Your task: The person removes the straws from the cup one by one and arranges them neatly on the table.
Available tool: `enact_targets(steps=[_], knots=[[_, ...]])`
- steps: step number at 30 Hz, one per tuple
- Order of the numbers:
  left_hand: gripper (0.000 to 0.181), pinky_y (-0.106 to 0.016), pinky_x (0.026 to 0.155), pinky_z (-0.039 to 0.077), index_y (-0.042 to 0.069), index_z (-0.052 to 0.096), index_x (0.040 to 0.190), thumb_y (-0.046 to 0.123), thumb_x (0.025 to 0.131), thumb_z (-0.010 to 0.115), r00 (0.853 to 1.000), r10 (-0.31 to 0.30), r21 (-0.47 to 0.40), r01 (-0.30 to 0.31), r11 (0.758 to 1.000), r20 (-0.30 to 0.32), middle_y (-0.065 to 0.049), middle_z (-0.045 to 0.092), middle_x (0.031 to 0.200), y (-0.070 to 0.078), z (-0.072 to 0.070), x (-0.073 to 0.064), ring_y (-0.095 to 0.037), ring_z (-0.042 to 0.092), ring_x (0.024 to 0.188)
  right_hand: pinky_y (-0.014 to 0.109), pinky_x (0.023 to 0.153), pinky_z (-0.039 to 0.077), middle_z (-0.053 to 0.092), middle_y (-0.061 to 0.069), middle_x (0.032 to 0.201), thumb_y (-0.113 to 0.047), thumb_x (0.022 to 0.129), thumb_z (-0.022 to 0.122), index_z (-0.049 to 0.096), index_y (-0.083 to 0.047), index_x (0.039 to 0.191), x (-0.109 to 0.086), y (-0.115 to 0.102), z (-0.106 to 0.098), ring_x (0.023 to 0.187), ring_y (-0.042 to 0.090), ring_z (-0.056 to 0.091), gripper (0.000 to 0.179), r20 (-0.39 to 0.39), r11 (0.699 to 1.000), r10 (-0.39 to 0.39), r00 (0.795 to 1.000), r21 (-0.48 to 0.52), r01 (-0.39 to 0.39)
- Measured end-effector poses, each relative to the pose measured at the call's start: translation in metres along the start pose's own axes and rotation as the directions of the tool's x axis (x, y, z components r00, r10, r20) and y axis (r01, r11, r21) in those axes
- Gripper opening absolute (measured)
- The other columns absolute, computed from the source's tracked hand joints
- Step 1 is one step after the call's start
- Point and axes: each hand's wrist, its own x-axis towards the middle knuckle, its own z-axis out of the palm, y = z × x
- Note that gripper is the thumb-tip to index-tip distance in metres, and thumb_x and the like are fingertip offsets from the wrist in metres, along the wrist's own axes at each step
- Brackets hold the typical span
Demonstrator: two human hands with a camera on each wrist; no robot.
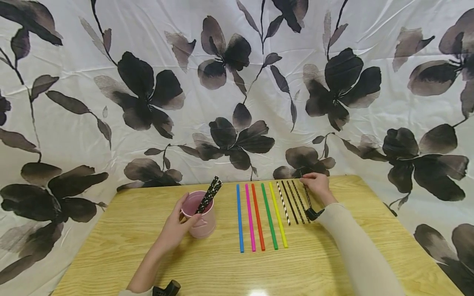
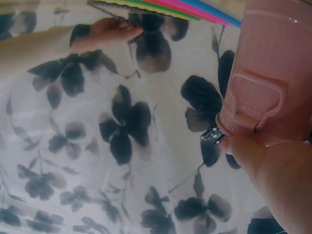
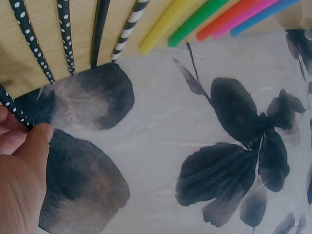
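Observation:
My left hand (image 1: 175,227) grips a small pink bucket (image 1: 204,228), fingers round its far left side and thumb at the front. Black straws with white specks (image 1: 209,195) lean out over the rim, to the right. In the left wrist view a wire-like handle lies against the wall of the bucket (image 2: 297,53). At the far right of the row, my right hand (image 1: 317,186) pinches the far end of a black straw with white dots (image 3: 17,111) between thumb and fingers. Its near end lies behind the wrist camera in the head view.
Left of the held straw lie dotted black straws (image 1: 295,200), a plain black one (image 1: 289,201) and a black-and-white striped one (image 1: 283,203). Yellow (image 1: 278,216), green (image 1: 269,216), red (image 1: 258,218), pink (image 1: 250,218) and blue straws (image 1: 240,218) follow on the wooden table (image 1: 122,230). Behind hangs a floral cloth (image 1: 237,82).

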Motion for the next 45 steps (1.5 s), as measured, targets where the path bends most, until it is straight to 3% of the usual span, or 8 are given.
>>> enact_targets(steps=[6,12,16,22,32,39,45], knots=[[0.078,-0.044,0.097,0.028,0.019,0.016,0.141,0.036,0.081,0.061,1.0,-0.009,-0.025,0.01,1.0,0.011,-0.013,0.026,0.139,0.011,-0.002,-0.003,-0.032,0.028,0.124,0.024,0.042,0.043,0.062,0.011,0.073,-0.019,0.075,0.07,0.068,-0.004,0.092,0.001,0.009,0.006,0.05,0.013,0.051,0.023,0.0,0.998,0.063,0.998,0.013,-0.063],[0.075,-0.048,0.097,0.026,0.016,0.016,0.141,0.03,0.083,0.061,1.0,-0.013,-0.062,0.014,0.998,0.023,-0.018,0.026,0.138,0.028,-0.003,-0.007,-0.036,0.027,0.124,0.023,0.04,0.041,0.061,0.008,0.07,-0.021,0.075,0.071,0.069,-0.004,0.092,0.001,0.015,0.01,0.048,0.013,0.05,0.024,0.005,0.997,0.066,0.998,-0.027,-0.066],[0.074,-0.047,0.097,0.027,0.02,0.017,0.14,0.032,0.082,0.062,1.0,-0.01,-0.065,0.012,0.998,0.024,-0.016,0.028,0.137,0.019,-0.003,-0.004,-0.035,0.029,0.123,0.024,0.051,0.043,0.063,0.01,0.083,-0.025,0.074,0.07,0.069,-0.006,0.09,0.001,0.016,0.011,0.065,0.02,0.054,0.024,-0.006,0.993,0.034,0.999,-0.111,-0.034],[0.073,-0.043,0.096,0.03,0.03,0.018,0.139,0.038,0.081,0.061,1.0,-0.022,-0.04,0.023,0.999,0.008,-0.007,0.03,0.137,0.002,-0.001,-0.001,-0.028,0.031,0.123,0.036,0.076,0.043,0.063,0.012,0.096,-0.027,0.074,0.07,0.071,-0.008,0.089,0.003,0.018,0.013,0.086,0.027,0.052,0.024,-0.005,0.981,0.012,1.0,-0.191,-0.013],[0.072,-0.046,0.095,0.031,0.028,0.017,0.14,0.036,0.083,0.06,1.0,-0.002,-0.047,0.002,0.999,0.012,-0.011,0.03,0.137,0.002,0.0,-0.001,-0.031,0.031,0.122,0.038,0.077,0.042,0.064,0.009,0.092,-0.028,0.073,0.071,0.071,-0.009,0.085,0.002,0.017,0.013,0.086,0.028,0.054,0.022,0.005,0.966,-0.02,1.0,-0.259,0.021],[0.073,-0.043,0.096,0.03,0.032,0.019,0.138,0.039,0.08,0.062,0.999,-0.033,-0.051,0.033,0.998,-0.008,-0.005,0.031,0.136,0.001,0.002,-0.001,-0.025,0.031,0.123,0.04,0.076,0.042,0.065,0.008,0.093,-0.029,0.074,0.07,0.072,-0.01,0.086,0.0,0.017,0.013,0.087,0.029,0.054,0.022,0.005,0.957,-0.037,0.999,-0.287,0.037],[0.072,-0.046,0.096,0.029,0.028,0.017,0.14,0.033,0.083,0.06,1.0,-0.007,-0.068,0.008,0.998,0.015,-0.011,0.03,0.137,0.004,0.0,-0.002,-0.031,0.031,0.123,0.04,0.077,0.042,0.064,0.009,0.094,-0.027,0.074,0.07,0.071,-0.01,0.087,0.0,0.018,0.015,0.087,0.028,0.055,0.022,0.015,0.958,-0.037,0.999,-0.283,0.04]])
